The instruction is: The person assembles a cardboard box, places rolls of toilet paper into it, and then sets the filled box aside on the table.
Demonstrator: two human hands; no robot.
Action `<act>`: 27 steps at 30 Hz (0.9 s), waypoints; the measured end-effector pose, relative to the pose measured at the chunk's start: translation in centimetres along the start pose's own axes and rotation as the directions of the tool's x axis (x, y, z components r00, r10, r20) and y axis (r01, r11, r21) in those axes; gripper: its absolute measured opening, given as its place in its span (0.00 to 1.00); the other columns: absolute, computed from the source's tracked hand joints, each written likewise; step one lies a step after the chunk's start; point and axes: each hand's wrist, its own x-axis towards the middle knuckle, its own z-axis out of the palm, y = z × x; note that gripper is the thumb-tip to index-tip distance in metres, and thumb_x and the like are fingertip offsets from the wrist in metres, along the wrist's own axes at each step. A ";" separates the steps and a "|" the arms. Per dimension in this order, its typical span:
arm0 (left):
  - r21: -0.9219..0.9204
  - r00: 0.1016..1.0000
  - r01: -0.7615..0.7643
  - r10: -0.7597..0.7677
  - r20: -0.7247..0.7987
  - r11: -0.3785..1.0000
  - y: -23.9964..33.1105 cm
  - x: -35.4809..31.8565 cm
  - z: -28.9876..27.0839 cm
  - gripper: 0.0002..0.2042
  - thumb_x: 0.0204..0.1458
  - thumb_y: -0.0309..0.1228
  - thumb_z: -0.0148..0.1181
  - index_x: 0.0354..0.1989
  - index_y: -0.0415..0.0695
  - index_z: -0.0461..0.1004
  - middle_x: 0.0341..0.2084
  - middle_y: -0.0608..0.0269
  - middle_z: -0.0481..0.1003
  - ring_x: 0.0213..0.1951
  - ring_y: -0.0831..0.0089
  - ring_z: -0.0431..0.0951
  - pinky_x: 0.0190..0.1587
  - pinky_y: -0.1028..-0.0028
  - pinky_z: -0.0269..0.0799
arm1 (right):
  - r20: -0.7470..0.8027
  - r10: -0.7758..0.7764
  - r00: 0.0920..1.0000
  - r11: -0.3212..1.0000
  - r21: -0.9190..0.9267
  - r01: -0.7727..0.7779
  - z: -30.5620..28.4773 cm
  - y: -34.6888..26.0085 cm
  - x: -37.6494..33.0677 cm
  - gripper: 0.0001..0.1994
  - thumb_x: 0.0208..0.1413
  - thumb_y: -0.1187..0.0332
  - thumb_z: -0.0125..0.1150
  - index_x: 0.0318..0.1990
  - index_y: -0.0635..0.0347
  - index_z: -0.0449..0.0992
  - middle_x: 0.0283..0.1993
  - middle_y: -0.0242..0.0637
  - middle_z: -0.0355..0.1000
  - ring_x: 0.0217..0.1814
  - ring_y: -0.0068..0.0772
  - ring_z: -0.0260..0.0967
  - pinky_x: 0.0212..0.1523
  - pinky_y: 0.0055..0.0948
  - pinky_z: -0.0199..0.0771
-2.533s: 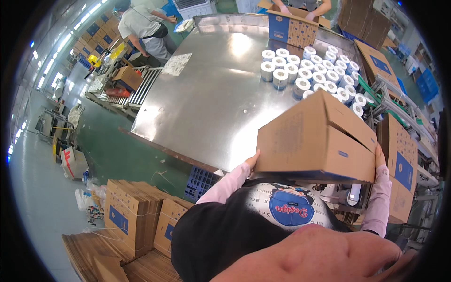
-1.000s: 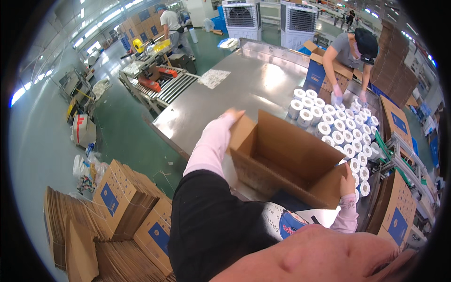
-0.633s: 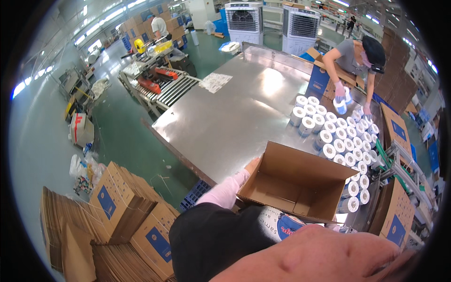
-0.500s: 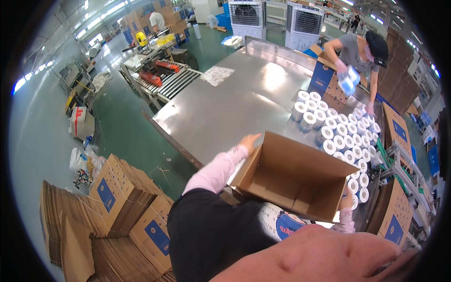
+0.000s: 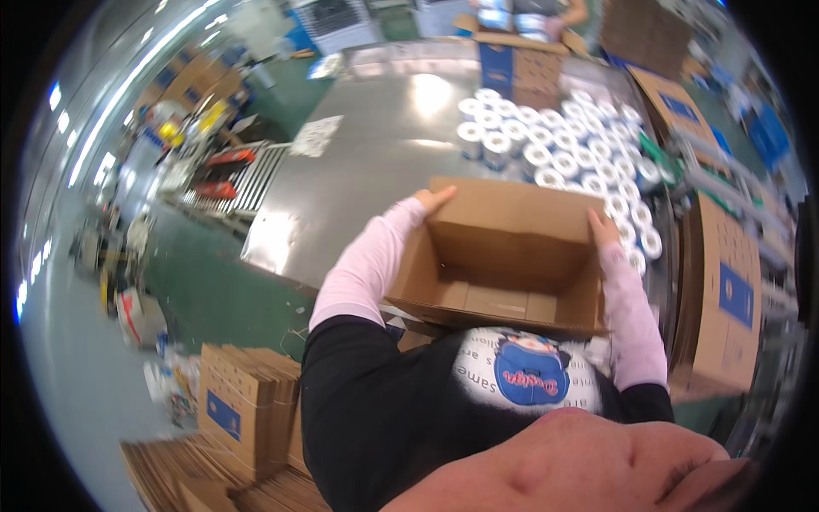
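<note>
An open, empty cardboard box (image 5: 520, 209) stands in front of my chest at the near edge of the metal table (image 5: 375, 179). My left hand (image 5: 437, 200) is closed on the far left corner of its raised far flap. On the far right corner of that flap, my right hand (image 5: 603, 229) grips the cardboard, with its thumb along the edge. Just beyond the box, many white rolls (image 5: 564, 163) in bluish wrapping stand on end in a tight group, close to my right hand.
Across the table a co-worker's hand (image 5: 554, 28) is at another open box (image 5: 533, 75) with wrapped packs at its top. Folded cartons (image 5: 235, 410) are stacked at lower left, and more cartons (image 5: 717, 299) stand at right. A roller conveyor (image 5: 260, 175) adjoins the table's left side.
My right hand has risen from the box's lower right side to the flap's right corner. My left hand is now on the flap's left corner, which stands up. The view has tilted and shifted.
</note>
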 end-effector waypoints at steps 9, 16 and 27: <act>0.802 0.839 0.093 -0.480 0.256 0.590 1.0 4.8 3.7 0.38 0.46 0.65 0.55 0.57 0.46 0.71 0.58 0.53 0.69 0.59 0.58 0.69 0.56 0.60 0.66 | 0.415 -0.381 0.826 0.730 -0.413 0.545 0.4 -7.8 -7.8 0.14 0.51 0.59 0.59 0.41 0.57 0.75 0.44 0.42 0.76 0.48 0.46 0.73 0.46 0.39 0.72; 0.793 0.825 -0.564 0.116 0.553 0.231 3.4 8.9 16.4 0.26 0.46 0.43 0.63 0.55 0.50 0.72 0.57 0.51 0.68 0.61 0.54 0.64 0.60 0.61 0.63 | 0.420 -0.409 0.810 0.760 -0.334 0.557 2.2 -5.9 -7.3 0.07 0.51 0.68 0.53 0.35 0.55 0.76 0.36 0.40 0.76 0.40 0.42 0.75 0.40 0.38 0.74; 0.848 0.915 -0.403 0.161 0.369 0.344 14.8 21.4 30.4 0.32 0.38 0.48 0.70 0.57 0.63 0.69 0.67 0.52 0.48 0.69 0.49 0.44 0.65 0.49 0.50 | -0.208 -0.203 0.957 0.946 -0.296 0.136 -1.4 10.1 8.8 0.18 0.51 0.64 0.61 0.51 0.50 0.75 0.54 0.41 0.70 0.64 0.44 0.60 0.62 0.44 0.60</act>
